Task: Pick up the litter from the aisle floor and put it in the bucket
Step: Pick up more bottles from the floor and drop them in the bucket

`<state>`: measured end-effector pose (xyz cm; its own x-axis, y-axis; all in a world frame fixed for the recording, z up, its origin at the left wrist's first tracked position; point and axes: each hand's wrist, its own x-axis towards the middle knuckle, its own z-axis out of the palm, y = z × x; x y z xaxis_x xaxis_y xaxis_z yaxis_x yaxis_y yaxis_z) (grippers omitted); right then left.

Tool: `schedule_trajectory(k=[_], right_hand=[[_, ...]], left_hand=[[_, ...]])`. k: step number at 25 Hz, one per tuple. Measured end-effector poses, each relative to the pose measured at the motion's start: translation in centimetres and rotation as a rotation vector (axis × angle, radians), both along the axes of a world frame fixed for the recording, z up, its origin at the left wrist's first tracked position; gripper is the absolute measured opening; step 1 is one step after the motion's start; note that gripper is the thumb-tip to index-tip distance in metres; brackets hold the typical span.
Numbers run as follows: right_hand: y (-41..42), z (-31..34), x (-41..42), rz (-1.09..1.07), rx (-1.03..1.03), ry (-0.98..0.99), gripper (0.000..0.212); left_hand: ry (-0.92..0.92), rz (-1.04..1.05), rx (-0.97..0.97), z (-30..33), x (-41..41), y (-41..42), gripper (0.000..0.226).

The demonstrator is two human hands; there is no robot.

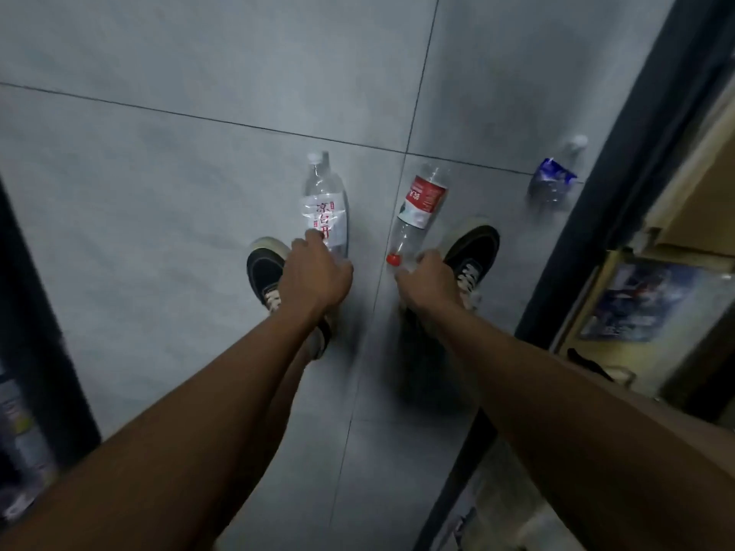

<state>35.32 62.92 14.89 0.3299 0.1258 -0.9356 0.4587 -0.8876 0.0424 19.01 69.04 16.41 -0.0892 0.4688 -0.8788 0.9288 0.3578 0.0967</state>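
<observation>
Head view: both hands reaching down at frame centre.
Left hand (318, 272): fingers curling round white-capped bottle (324, 204).
Right hand (427, 278): gripping red-capped bottle (417, 212) at its neck.

A grey tiled floor (159, 173) carried three plastic bottles: a white-capped bottle (324, 202) beside a red-labelled bottle (421, 208), and a blue-labelled bottle (551, 184) against the floor's right edge. Two dark shoes (264, 272) stood on it.

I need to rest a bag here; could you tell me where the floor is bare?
Bare tile lies left of the left shoe and beyond the bottles. It is crowded between the shoes, and toward the right shelf, where a blue wrapper lies.
</observation>
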Motion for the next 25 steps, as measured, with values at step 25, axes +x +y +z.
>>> schedule_trajectory(k=[25], right_hand=[[2.7, 32.8, 1.4, 0.048, 0.299, 0.062, 0.076]], left_hand=[[0.036, -0.13, -0.014, 32.3, -3.1, 4.1, 0.076]])
